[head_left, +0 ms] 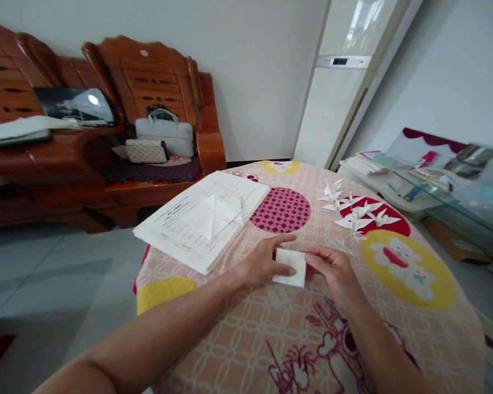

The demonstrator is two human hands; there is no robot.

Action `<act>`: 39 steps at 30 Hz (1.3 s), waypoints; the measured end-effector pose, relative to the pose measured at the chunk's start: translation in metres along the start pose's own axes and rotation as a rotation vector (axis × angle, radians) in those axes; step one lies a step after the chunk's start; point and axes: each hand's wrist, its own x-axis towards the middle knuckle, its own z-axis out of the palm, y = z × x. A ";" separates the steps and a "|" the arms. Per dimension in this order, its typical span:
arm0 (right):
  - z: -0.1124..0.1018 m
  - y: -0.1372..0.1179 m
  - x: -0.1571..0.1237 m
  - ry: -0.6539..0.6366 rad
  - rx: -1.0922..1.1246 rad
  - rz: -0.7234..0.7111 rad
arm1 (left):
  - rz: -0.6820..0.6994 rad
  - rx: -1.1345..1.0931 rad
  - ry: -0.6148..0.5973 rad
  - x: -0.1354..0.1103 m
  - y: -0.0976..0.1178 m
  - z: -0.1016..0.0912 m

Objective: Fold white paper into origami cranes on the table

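Observation:
Between my two hands is a small folded square of white paper, held just above the patterned tablecloth. My left hand grips its left side, with the thumb lying across the front and the index finger stretched out behind. At the paper's right edge, my right hand pinches it between thumb and fingers; part of those fingers is hidden. Several folded white paper cranes stand in a group beyond my right hand. To the left lies a stack of printed sheets with a folded paper piece on top.
A wooden armchair holds a grey bag and a quilted purse. At the right, a side table carries papers and plastic bags. A tall white air conditioner stands behind the round table.

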 end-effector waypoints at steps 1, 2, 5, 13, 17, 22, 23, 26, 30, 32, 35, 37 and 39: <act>0.001 -0.001 -0.001 -0.029 0.004 0.006 | 0.013 -0.025 0.038 -0.001 0.000 0.001; 0.001 -0.002 -0.003 -0.064 -0.005 0.013 | 0.027 -0.040 0.071 -0.001 0.001 0.002; 0.003 -0.005 -0.006 -0.122 -0.053 0.021 | 0.033 -0.058 0.109 -0.002 0.004 0.002; 0.004 -0.009 -0.008 -0.100 -0.098 -0.001 | -0.053 -0.219 0.057 -0.001 0.005 0.001; 0.007 -0.008 -0.009 -0.029 -0.070 -0.060 | -0.046 -0.210 0.109 -0.001 0.005 0.002; 0.011 -0.006 -0.011 0.064 -0.140 -0.199 | -0.034 -0.229 0.137 0.000 0.004 0.004; 0.011 -0.005 -0.012 0.072 -0.155 -0.209 | -0.028 -0.238 0.134 -0.001 0.004 0.004; 0.009 -0.003 -0.012 0.079 -0.203 -0.205 | -0.007 -0.249 0.114 -0.002 0.006 0.004; 0.008 -0.005 -0.010 0.071 -0.220 -0.180 | 0.026 -0.204 0.095 -0.003 0.007 0.004; 0.009 -0.007 -0.010 0.066 -0.194 -0.151 | 0.051 -0.166 0.105 -0.003 0.007 0.005; 0.011 -0.011 -0.010 0.070 -0.144 -0.111 | 0.085 -0.133 0.124 -0.004 0.008 0.009; 0.011 -0.012 -0.010 0.074 -0.147 -0.102 | 0.103 -0.118 0.131 -0.006 0.010 0.012; 0.010 -0.012 -0.009 0.072 -0.184 -0.102 | 0.109 -0.105 0.139 -0.007 0.013 0.014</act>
